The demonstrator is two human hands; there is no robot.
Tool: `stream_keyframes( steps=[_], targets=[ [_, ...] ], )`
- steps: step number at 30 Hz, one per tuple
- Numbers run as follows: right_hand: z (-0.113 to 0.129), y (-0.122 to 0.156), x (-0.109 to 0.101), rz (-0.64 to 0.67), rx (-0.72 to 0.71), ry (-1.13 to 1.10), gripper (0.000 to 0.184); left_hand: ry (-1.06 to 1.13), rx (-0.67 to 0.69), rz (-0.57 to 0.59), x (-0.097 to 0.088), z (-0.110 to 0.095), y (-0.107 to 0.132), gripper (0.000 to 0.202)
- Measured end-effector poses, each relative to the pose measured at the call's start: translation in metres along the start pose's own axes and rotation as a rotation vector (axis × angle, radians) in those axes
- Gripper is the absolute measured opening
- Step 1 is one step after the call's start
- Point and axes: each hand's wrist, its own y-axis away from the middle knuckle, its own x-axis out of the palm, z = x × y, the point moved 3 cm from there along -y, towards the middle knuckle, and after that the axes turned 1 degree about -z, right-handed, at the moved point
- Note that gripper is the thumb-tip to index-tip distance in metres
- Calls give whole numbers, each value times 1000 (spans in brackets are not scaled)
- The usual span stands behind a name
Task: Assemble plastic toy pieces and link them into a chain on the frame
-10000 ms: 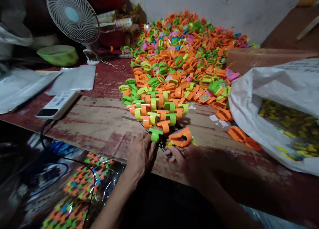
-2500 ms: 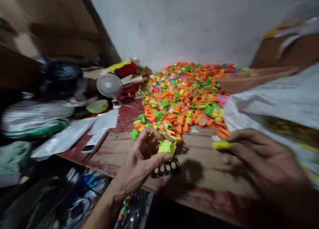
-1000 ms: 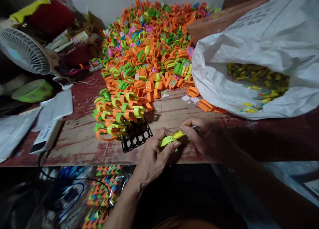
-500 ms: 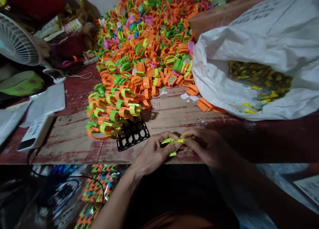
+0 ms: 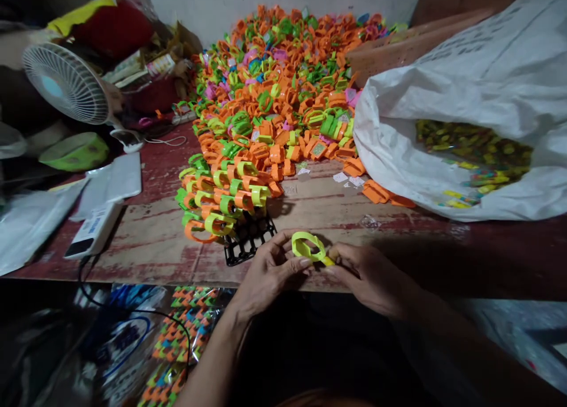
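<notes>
Both hands meet at the near edge of the table on one small yellow-green toy watch (image 5: 308,247), its strap curled into a loop. My left hand (image 5: 268,271) pinches the loop from the left. My right hand (image 5: 370,274) pinches its yellow end from the right. Just left of them lies a black plastic grid tray (image 5: 248,244), mostly covered by rows of orange and green watches (image 5: 221,197) standing in it. Behind spreads a big heap of loose orange, green and pink toy watches (image 5: 283,94).
A white sack (image 5: 465,82) holding small yellow pieces lies open at the right. A white fan (image 5: 66,82), a green bowl (image 5: 75,152), a white power strip (image 5: 95,230) and plastic sheets sit left. Packed watch cards in clear bags (image 5: 177,342) lie below the table edge.
Over the last second the flat yellow-green strap between my fingers has been bent round into a closed loop. The view shifted slightly; the hands stayed at the table edge.
</notes>
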Motion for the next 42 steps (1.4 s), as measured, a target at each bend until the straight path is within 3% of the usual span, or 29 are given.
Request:
stream_keyframes(
  steps=[4, 10, 15, 20, 24, 28, 32, 36, 40, 42],
  targets=[
    [-3, 1, 7, 74, 81, -129, 20, 21, 2, 9, -5, 8, -4, 47],
    [-7, 6, -3, -17, 5, 176, 13, -208, -1, 52, 2, -2, -2, 59],
    [0, 8, -14, -164, -197, 303, 5, -503, 154, 34, 7, -7, -4, 32],
    [5, 7, -9, -294, -284, 133, 13, -276, 122, -10, 13, 20, -10, 32],
    [7, 8, -8, -377, -271, 31, 16, -214, 162, -55, 23, 27, -7, 27],
    [12, 4, -5, -391, -394, 123, 12, -221, 243, -95, 29, 29, -6, 20],
    [11, -1, -1, -439, -477, 164, 15, -48, 238, -159, 27, 36, -9, 18],
    [8, -2, -4, -388, -471, 152, 17, 105, 163, -112, 21, 36, -12, 17],
    [5, -1, -8, -266, -456, 225, 4, 89, 107, -44, 20, 34, -12, 20],
    [5, 0, -9, -290, -473, 235, 4, 108, 106, -27, 22, 35, -12, 20]
  ],
)
